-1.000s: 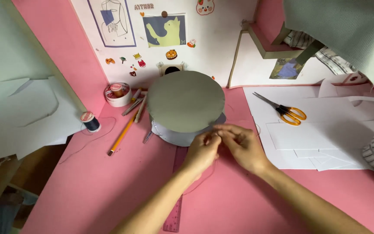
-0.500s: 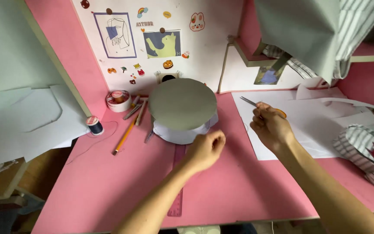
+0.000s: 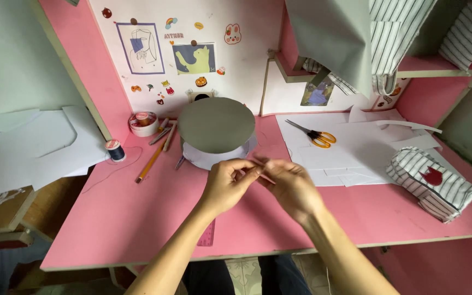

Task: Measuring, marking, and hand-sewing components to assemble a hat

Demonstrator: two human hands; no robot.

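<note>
My left hand and my right hand meet over the pink desk, just in front of a round grey fabric disc. Both hands pinch fingertips together on a thin small item, needle or thread, too fine to tell which. The disc lies on white paper pieces. A pink ruler lies on the desk, partly hidden under my left forearm.
Orange-handled scissors lie on white paper sheets at the right. A striped fabric pouch sits near the right front edge. A dark thread spool, a tape roll and an orange pencil are at the left. Grey cloth hangs above.
My right hand, which had reached out to the scissors and paper at the right, has come back to meet my left hand. The view has shifted slightly.
</note>
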